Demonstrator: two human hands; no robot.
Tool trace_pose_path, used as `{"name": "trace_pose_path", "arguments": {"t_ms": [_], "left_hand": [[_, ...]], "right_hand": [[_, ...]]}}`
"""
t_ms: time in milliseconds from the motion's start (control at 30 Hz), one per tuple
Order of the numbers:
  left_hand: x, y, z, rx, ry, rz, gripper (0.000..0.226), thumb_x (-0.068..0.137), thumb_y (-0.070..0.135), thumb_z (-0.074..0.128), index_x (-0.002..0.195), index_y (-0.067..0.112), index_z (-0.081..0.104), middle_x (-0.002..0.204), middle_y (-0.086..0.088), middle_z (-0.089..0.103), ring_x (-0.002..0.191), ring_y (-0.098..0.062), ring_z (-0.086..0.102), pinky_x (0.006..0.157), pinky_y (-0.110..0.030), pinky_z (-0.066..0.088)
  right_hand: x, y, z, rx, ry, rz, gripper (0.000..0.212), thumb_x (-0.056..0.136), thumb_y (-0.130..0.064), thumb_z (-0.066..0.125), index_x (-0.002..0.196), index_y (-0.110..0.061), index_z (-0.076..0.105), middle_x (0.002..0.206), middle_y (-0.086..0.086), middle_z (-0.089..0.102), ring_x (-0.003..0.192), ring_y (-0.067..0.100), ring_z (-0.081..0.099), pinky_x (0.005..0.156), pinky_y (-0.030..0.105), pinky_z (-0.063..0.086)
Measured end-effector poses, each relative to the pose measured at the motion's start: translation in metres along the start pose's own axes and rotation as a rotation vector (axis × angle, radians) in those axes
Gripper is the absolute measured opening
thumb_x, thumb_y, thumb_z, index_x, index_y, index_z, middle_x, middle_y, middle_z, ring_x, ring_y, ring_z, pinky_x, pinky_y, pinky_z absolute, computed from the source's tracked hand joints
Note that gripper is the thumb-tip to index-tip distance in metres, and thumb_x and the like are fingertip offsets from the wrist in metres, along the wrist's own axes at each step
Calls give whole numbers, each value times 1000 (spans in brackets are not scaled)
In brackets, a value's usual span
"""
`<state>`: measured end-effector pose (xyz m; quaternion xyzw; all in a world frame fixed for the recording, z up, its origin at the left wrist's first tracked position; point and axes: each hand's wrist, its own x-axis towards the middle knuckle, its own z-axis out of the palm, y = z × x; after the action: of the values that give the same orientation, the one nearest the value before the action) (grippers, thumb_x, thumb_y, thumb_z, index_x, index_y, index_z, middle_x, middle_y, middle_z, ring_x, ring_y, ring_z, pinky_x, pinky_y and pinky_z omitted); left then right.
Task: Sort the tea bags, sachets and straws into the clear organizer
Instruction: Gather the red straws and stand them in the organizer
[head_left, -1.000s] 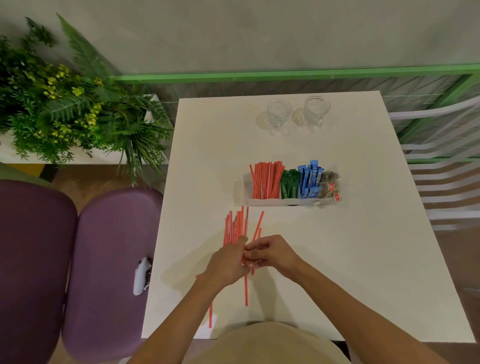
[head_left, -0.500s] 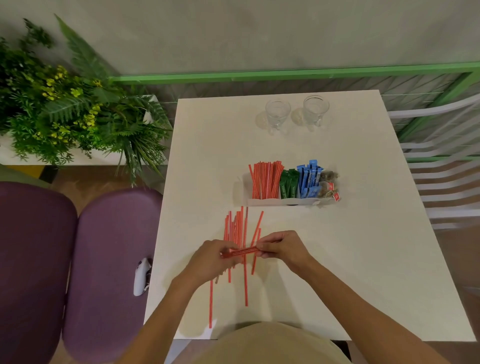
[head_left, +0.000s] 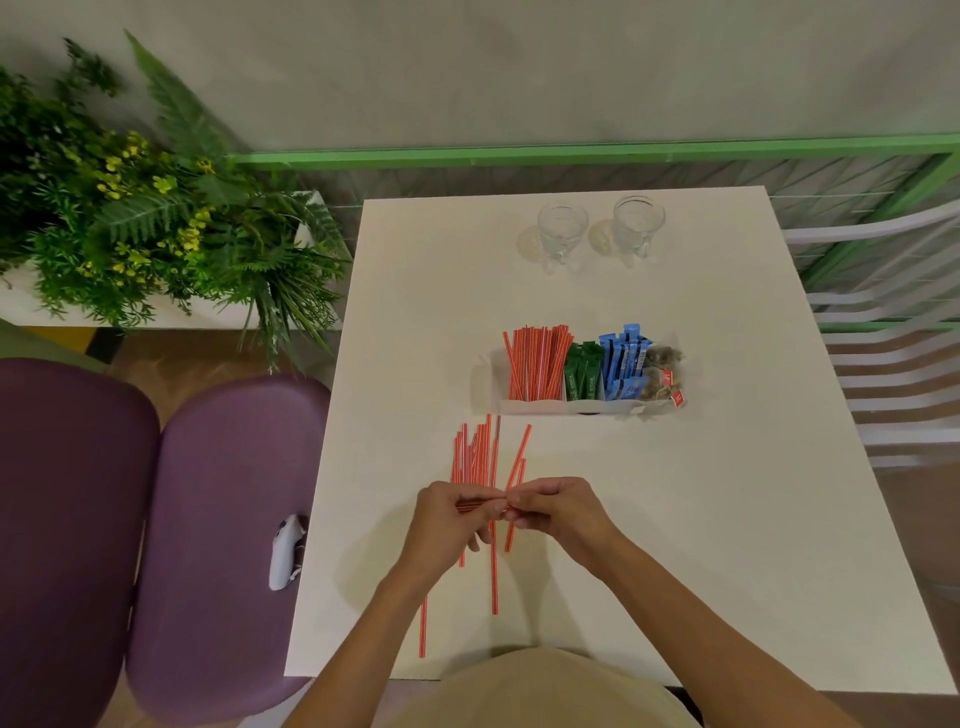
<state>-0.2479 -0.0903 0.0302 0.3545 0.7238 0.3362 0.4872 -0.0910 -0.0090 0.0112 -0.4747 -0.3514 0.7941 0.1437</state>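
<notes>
Where the near edge of the white table meets a beige garment, both hands are seen close together above the top. A thin bundle of red striped straws is held crosswise between them. Its left part is gripped by the thumb and curled fingers of the left hand, and its right end is pinched by the closed fingertips of the right hand. How many straws are in the bundle cannot be told.

Under and just beyond the hands, loose straws of the same kind are spread on the table, most of them pointing away from the person. One single straw is seen nearer, left of the others.

Farther on, the clear organizer is placed. From left to right it is filled with upright red straws, green sachets, blue sachets and tea bags. The red tags of the tea bags hang at its right end.

Well beyond it, two clear glasses are stood side by side near the far edge. Purple chairs and a green plant are seen left of the table, and a green rail is seen behind it.
</notes>
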Motion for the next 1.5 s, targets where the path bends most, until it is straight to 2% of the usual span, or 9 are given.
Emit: {"name": "trace_pose_path", "arguments": {"t_ms": [233, 367, 500, 633, 800, 1033, 1233, 1367, 1500], "left_hand": [[4, 2, -3, -126, 37, -43, 12, 89, 10, 66, 93, 16, 76, 74, -3, 74, 54, -16, 63, 52, -23, 52], [7, 4, 2, -132, 134, -58, 8, 88, 11, 68, 92, 13, 74, 71, -3, 72, 56, -20, 64, 55, -32, 55], [6, 9, 9, -121, 259, -26, 3, 85, 15, 72, 83, 17, 72, 67, 0, 69, 56, -16, 64, 55, -30, 56], [5, 4, 4, -146, 181, -18, 7, 83, 15, 74, 89, 16, 75, 75, 1, 73, 64, -20, 68, 64, -30, 60], [6, 3, -13, -261, 67, -70, 13, 82, 2, 72, 92, 9, 77, 78, -10, 75, 72, -26, 73, 70, -32, 60], [8, 7, -16, -303, 63, -71, 16, 82, 0, 70, 87, 14, 76, 78, -8, 76, 72, -24, 73, 69, -28, 60], [11, 3, -1, -227, 89, 2, 13, 93, 6, 60, 99, 12, 70, 93, -5, 71, 79, -19, 71, 70, -31, 60], [9, 1, 17, -191, 146, 5, 9, 94, 9, 60, 98, 13, 68, 93, -2, 70, 74, -13, 70, 70, -26, 59], [9, 5, 10, -305, 127, -35, 12, 88, 8, 68, 100, 10, 69, 95, -8, 72, 77, -20, 73, 70, -26, 59]], "right_hand": [[1, -13, -6, 1, 125, -70, 17, 88, -2, 65, 103, 3, 71, 94, 22, 73, 80, 32, 71, 67, 31, 57], [-1, -11, 3, -91, 143, -71, 19, 97, -11, 55, 100, 1, 69, 88, 21, 73, 71, 28, 70, 64, 32, 57], [-1, -7, 10, -137, 143, -87, 24, 99, -9, 49, 97, 7, 66, 85, 27, 70, 65, 25, 67, 61, 31, 53], [-3, -10, 2, -72, 75, -36, 22, 98, -7, 52, 100, 8, 68, 79, 22, 70, 67, 24, 67, 63, 28, 54], [-8, -18, -10, 28, -18, 44, 19, 89, 0, 62, 104, 10, 68, 91, 26, 72, 76, 27, 71, 67, 28, 58], [-9, -22, -12, 62, -7, 31, 21, 86, 6, 63, 105, 12, 67, 97, 30, 71, 80, 31, 73, 67, 28, 60], [-8, -19, -6, 75, 12, -5, 17, 92, 2, 57, 104, 8, 69, 93, 27, 72, 77, 28, 73, 68, 29, 60], [-8, -8, 2, 76, 94, -59, 18, 95, -1, 55, 102, 9, 69, 89, 25, 71, 75, 27, 70, 66, 28, 57], [-10, -11, -2, 97, 93, -48, 19, 95, -1, 53, 102, 9, 69, 87, 24, 72, 75, 27, 70, 66, 26, 57]]}}
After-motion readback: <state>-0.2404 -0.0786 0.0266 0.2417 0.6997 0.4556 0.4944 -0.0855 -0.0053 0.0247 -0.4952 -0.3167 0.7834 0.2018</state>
